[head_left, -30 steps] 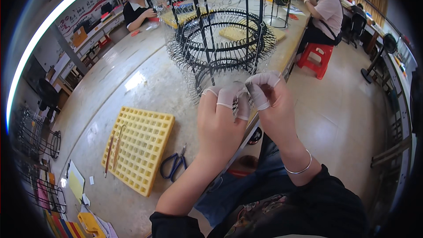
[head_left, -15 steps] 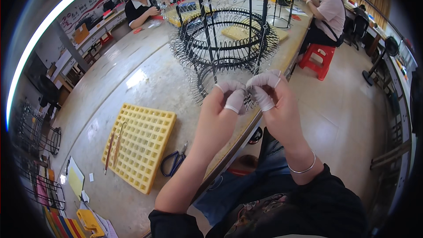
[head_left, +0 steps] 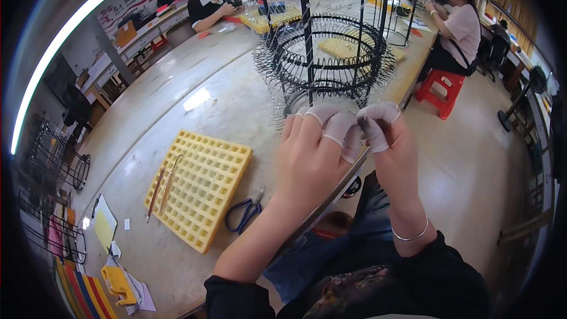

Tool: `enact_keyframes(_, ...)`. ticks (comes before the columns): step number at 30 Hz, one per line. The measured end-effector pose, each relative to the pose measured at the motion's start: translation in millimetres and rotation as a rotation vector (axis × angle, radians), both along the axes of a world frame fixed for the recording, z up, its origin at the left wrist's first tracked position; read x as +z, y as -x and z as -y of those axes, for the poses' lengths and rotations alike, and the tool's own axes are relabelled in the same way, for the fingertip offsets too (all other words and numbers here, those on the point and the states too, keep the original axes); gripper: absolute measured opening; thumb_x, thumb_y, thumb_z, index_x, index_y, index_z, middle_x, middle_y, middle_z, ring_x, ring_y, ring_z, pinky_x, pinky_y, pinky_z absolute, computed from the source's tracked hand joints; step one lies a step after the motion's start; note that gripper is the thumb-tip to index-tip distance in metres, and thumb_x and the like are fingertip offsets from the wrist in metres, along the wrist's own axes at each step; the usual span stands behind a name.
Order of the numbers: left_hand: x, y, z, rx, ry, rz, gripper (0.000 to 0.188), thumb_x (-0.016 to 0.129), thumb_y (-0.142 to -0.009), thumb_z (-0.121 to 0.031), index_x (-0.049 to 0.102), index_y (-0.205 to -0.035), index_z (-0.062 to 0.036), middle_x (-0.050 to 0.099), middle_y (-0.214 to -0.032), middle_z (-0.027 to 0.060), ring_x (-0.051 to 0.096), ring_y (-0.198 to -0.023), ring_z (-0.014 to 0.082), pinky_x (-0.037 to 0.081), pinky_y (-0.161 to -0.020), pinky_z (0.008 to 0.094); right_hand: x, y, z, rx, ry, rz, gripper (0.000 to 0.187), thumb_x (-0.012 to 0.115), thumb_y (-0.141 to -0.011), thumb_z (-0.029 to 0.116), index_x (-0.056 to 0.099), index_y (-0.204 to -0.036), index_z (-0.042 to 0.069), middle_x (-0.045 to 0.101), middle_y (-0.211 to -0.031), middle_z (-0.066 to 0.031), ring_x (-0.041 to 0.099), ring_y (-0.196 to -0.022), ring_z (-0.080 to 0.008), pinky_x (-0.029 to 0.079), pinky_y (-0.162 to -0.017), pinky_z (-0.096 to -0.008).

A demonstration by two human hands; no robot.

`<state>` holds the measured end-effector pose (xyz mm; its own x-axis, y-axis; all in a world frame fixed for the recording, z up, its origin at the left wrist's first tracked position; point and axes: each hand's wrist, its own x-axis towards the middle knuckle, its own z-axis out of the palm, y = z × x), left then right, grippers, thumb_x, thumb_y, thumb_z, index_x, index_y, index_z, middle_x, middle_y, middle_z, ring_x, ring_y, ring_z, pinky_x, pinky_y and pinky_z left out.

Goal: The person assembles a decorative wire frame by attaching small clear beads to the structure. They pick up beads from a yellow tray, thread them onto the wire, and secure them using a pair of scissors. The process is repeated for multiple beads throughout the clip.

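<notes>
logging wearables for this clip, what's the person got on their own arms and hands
White rubbery finger cots cover the fingertips of both the left hand and the right hand. A thin silver bangle circles the right wrist. Dark sleeves are pushed up, leaving both forearms bare.

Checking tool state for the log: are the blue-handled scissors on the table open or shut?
Shut, it seems: the blue-handled scissors lie flat beside the yellow grid tray, blades apparently together.
</notes>
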<state>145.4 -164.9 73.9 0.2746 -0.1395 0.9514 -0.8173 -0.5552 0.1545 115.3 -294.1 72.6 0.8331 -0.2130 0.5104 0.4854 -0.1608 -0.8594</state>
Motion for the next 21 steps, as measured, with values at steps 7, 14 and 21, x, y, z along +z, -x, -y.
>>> enact_keyframes(7, 0.8, 6.6, 0.2, -0.555, 0.401, -0.889, 0.007, 0.060, -0.082, -0.003, 0.056, -0.088, -0.0031, 0.056, -0.084, 0.0045, 0.055, -0.075, 0.0141, 0.047, -0.068, 0.0281, -7.1, -2.8, -2.0, -0.002, 0.016, 0.100, 0.007, 0.057, -0.089, 0.005, 0.057, -0.093, -0.001, 0.053, -0.089, -0.0053, 0.052, -0.077, -0.0104, 0.043, -0.071, -0.0233)
enact_keyframes(14, 3.4, 11.3, 0.3, -0.253, 0.142, -0.544, 0.017, 0.061, -0.078, -0.006, 0.055, -0.093, -0.0022, 0.053, -0.088, 0.0087, 0.054, -0.076, 0.0212, 0.044, -0.069, 0.0312, -6.1, -2.5, -2.7, -0.052, 0.044, 0.050, 0.008, 0.057, -0.088, 0.004, 0.057, -0.094, -0.001, 0.053, -0.089, -0.0047, 0.052, -0.076, -0.0099, 0.044, -0.071, -0.0235)
enact_keyframes(21, 1.3, 11.1, 0.9, 0.034, -0.074, -0.189, 0.027, 0.064, -0.071, -0.007, 0.055, -0.096, -0.0030, 0.054, -0.091, 0.0110, 0.053, -0.080, 0.0276, 0.042, -0.070, 0.0367, -5.5, -1.4, -2.2, -0.030, -0.013, 0.048, 0.008, 0.057, -0.089, 0.004, 0.057, -0.095, -0.001, 0.055, -0.088, -0.0031, 0.052, -0.075, -0.0084, 0.044, -0.071, -0.0225)
